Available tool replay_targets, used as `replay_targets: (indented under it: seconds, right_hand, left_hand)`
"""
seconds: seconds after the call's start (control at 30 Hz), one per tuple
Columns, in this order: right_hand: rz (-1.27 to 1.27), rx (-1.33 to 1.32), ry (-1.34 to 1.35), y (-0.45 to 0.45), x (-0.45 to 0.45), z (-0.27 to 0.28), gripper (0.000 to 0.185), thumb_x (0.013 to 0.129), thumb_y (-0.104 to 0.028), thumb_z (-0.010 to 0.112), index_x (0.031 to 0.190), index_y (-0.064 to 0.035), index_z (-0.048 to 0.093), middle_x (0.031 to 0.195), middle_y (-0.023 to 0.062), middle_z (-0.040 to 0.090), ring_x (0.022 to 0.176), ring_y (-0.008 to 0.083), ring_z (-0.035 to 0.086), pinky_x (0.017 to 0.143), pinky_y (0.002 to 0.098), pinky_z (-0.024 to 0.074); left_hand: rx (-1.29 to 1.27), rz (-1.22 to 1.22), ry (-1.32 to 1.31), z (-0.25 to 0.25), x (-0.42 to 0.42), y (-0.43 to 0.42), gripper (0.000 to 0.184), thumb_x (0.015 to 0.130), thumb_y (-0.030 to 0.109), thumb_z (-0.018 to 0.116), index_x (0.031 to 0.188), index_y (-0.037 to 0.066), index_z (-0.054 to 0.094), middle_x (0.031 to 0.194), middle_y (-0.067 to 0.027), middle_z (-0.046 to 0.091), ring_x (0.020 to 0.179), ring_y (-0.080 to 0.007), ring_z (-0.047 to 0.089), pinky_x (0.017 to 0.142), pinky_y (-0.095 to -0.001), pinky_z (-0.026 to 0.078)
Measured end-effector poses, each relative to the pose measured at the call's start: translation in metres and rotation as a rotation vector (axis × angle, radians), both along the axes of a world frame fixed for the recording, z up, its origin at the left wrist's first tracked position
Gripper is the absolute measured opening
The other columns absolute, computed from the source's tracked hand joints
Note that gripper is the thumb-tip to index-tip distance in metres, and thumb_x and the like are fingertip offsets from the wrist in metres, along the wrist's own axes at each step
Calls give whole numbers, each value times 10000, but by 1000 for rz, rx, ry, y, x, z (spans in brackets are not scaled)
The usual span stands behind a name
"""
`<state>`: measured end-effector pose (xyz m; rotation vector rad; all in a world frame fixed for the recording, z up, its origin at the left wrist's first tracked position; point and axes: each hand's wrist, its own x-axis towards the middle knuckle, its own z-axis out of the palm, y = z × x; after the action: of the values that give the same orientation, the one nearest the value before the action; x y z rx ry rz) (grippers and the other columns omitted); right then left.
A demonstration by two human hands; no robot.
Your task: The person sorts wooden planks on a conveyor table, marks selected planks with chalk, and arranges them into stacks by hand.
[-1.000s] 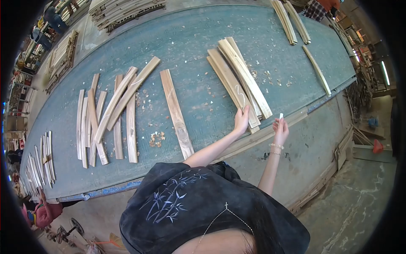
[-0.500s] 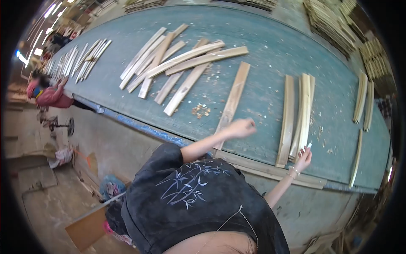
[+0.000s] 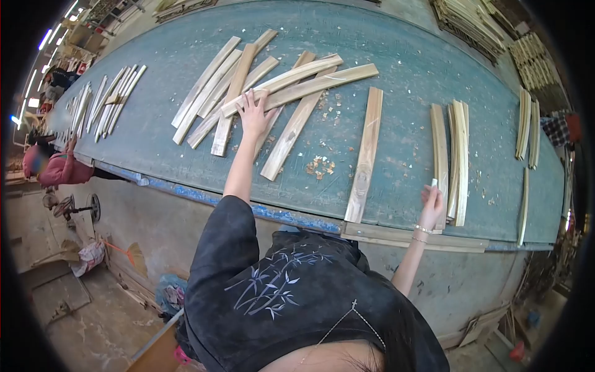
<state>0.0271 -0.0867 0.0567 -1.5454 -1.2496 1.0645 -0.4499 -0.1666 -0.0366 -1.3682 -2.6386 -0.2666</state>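
My left hand [image 3: 251,116] reaches out over a loose pile of wooden slats, its fingers spread on the near end of a pale slat [image 3: 291,75] lying across the others. Just beside it another crossing slat [image 3: 334,82] bears a faint white mark. My right hand [image 3: 432,206] is closed around a short white stick of chalk [image 3: 434,183], whose tip points up from the fingers. It is close to the lower end of an upright-lying slat [image 3: 439,142]. Between my hands a single slat [image 3: 367,152] lies alone on the green table [image 3: 400,74].
Wood shavings [image 3: 320,166] are scattered on the table. More slats [image 3: 460,161] lie at the right. Narrow strips [image 3: 121,99] lie at the far left, near a person in a pink top [image 3: 65,168]. Stacked wood [image 3: 468,28] stands beyond the table.
My left hand has moved from beside the single slat, left and forward, onto the slat pile. My right hand still holds the chalk near the right slats. The view has shifted slightly.
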Motion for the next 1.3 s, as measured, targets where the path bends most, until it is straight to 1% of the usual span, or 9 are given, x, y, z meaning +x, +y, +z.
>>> replay_targets:
  seconds: [0.3,0.57,0.63,0.7,0.8,0.93,1.1,1.27,1.3]
  right_hand:
    - [347,-81,-283,-47,-92,-96,231,820,-205,516,688,-19,558,639,27,526,563,94,420,564,240,375]
    - [152,-243,-51,-56,-110,-98,324,848,-299,469,703,-22,559,665,9,543,644,72,430,627,235,364]
    - [149,-247,-34,-56,-110,-103,351,847,-326,467,703,-24,571,685,11,551,675,75,438,662,222,356]
    - [109,-247,6,-57,-113,-97,354,844,-329,471,707,-22,581,706,11,558,692,86,457,683,223,361]
    - [55,-283,146,-57,-117,-102,352,841,-342,477,710,-34,587,749,5,558,740,95,471,726,223,363]
    - [-8,-400,426,-62,-121,-100,325,839,-348,480,736,-56,580,791,2,542,770,98,466,745,238,361]
    - [-43,-392,413,-65,-125,-113,287,835,-331,489,704,-82,548,787,5,538,760,95,475,711,236,369]
    - [2,-301,194,-73,-137,-100,337,839,-331,477,713,-36,580,791,40,543,803,99,454,713,258,356]
    - [-19,-107,-180,-74,-140,-94,308,838,-310,484,743,-31,576,752,43,552,751,98,472,662,260,374]
  left_hand:
    - [19,-218,-167,16,-68,-16,909,575,466,676,1297,174,207,1211,-149,354,1136,-315,333,927,-533,207]
    - [154,-168,-204,1,-94,-68,471,694,322,622,1079,86,488,904,-109,506,830,-303,505,734,-387,405]
    - [-127,-114,-637,43,-81,-68,467,777,416,517,1053,40,492,817,-90,521,686,-250,534,634,-345,440]
    - [-74,-123,-2019,54,-70,-74,548,821,484,411,1042,-8,504,709,-51,507,585,-166,521,536,-264,455]
    - [248,44,-2583,77,-54,-68,591,827,511,363,1051,-28,453,623,0,443,509,-80,451,456,-159,407]
    - [227,-162,-2740,56,-37,-55,562,826,511,350,1024,-10,423,582,28,330,479,-38,360,341,-121,275]
    - [231,-146,-2706,67,-11,-42,553,833,486,362,1087,-4,398,587,18,373,489,-50,401,380,-124,343]
    - [67,-140,-2133,82,4,-34,508,826,448,431,1091,15,442,654,-29,511,577,-103,545,458,-198,457]
    - [-25,-172,-1923,87,10,-34,495,814,459,450,1045,23,491,639,-32,516,558,-110,554,466,-228,484]
